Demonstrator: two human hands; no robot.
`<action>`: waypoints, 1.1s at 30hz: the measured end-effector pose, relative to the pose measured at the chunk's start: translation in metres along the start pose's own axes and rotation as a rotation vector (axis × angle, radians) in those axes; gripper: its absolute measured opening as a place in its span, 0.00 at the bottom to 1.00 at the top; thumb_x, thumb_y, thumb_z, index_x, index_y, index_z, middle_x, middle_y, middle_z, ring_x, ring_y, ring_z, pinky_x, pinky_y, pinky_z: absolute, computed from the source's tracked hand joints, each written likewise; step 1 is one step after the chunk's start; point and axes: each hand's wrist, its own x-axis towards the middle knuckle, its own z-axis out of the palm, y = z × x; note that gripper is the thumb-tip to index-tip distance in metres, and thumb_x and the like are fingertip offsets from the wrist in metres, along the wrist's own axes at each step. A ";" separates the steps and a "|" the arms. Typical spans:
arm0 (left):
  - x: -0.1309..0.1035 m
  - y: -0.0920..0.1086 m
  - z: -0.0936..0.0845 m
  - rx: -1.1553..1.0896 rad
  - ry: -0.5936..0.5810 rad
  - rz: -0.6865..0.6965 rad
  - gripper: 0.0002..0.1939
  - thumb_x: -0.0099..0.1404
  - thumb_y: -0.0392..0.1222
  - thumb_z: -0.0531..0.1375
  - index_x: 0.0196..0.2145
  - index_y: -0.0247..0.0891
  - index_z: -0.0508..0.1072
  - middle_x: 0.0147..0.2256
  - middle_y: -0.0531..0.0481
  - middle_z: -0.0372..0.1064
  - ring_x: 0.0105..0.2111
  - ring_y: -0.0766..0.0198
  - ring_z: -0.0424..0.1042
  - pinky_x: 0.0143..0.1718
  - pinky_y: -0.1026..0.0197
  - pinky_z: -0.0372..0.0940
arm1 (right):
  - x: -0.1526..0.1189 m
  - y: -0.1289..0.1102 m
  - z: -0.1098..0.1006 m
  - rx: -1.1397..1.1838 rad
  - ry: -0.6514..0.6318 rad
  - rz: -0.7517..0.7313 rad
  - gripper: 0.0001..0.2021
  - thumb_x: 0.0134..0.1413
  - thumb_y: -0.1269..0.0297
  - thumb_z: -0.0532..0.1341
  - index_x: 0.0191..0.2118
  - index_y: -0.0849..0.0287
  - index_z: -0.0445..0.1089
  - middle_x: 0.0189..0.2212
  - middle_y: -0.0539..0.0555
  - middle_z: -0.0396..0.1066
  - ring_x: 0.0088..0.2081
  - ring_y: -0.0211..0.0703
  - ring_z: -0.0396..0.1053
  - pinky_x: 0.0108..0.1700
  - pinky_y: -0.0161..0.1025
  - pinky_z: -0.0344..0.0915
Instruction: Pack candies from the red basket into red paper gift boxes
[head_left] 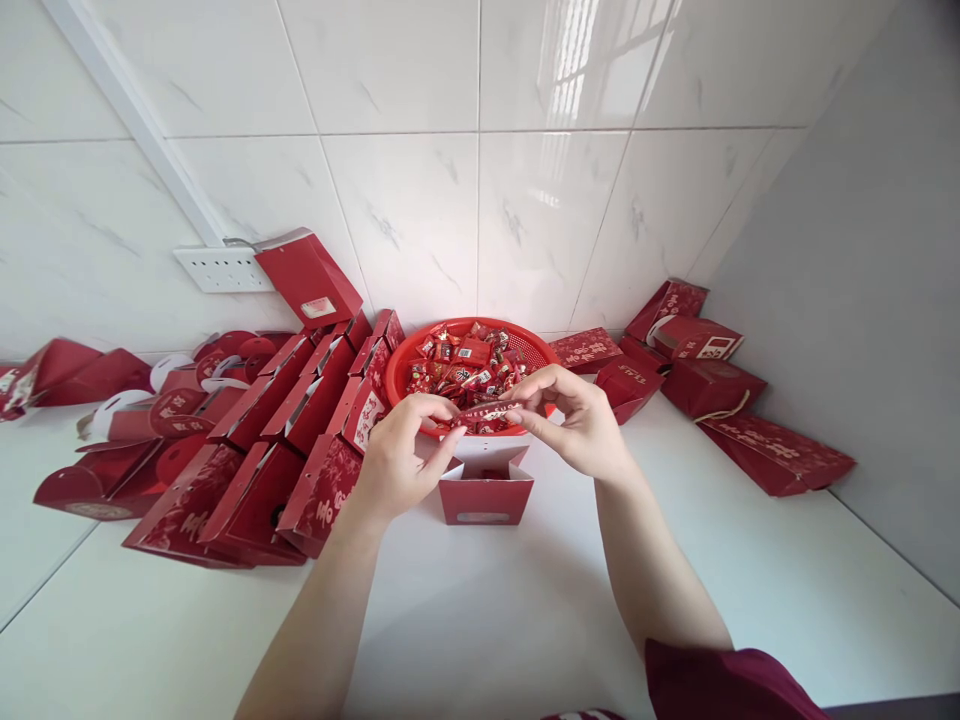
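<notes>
Between my two hands is a slim red wrapped candy (489, 412) with pale lettering, lying level. My left hand (405, 455) pinches its left end between thumb and fingers. At the other end, my right hand (574, 420) pinches the wrapper the same way. Right below stands a small red gift box (486, 500), upright, its white-lined top flaps apart; something red shows dimly inside. Just behind the hands is a red plastic basket (395, 375) heaped with small wrapped candies (469, 352). The hands cover part of its front rim.
Rows of red gift boxes (247, 500) stand on the left, with rounded boxes (176, 415) beyond them. One box (309, 280) leans by the wall socket (225, 270). More red boxes (705, 370) lie at the right against the grey panel (862, 300). Everything rests on a white tabletop (555, 620).
</notes>
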 end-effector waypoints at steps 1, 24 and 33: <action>0.000 0.001 0.000 -0.012 -0.050 -0.045 0.10 0.63 0.30 0.60 0.40 0.39 0.66 0.40 0.48 0.70 0.41 0.63 0.72 0.42 0.62 0.68 | 0.000 0.000 -0.001 -0.006 0.030 -0.008 0.06 0.55 0.65 0.66 0.37 0.56 0.69 0.35 0.52 0.73 0.31 0.38 0.69 0.31 0.38 0.66; 0.002 0.003 0.000 -0.039 -0.700 -0.435 0.20 0.63 0.49 0.63 0.52 0.50 0.71 0.51 0.52 0.68 0.37 0.60 0.74 0.45 0.57 0.67 | -0.008 -0.017 -0.012 -0.517 -0.386 0.055 0.09 0.62 0.72 0.57 0.43 0.55 0.72 0.35 0.52 0.75 0.34 0.40 0.70 0.35 0.38 0.66; 0.009 0.014 -0.017 -0.180 -0.845 -0.277 0.19 0.61 0.44 0.66 0.51 0.51 0.74 0.48 0.54 0.74 0.47 0.57 0.73 0.48 0.60 0.66 | -0.014 -0.025 -0.022 -0.487 -0.347 0.041 0.08 0.65 0.65 0.55 0.45 0.55 0.71 0.39 0.54 0.75 0.36 0.44 0.71 0.39 0.43 0.68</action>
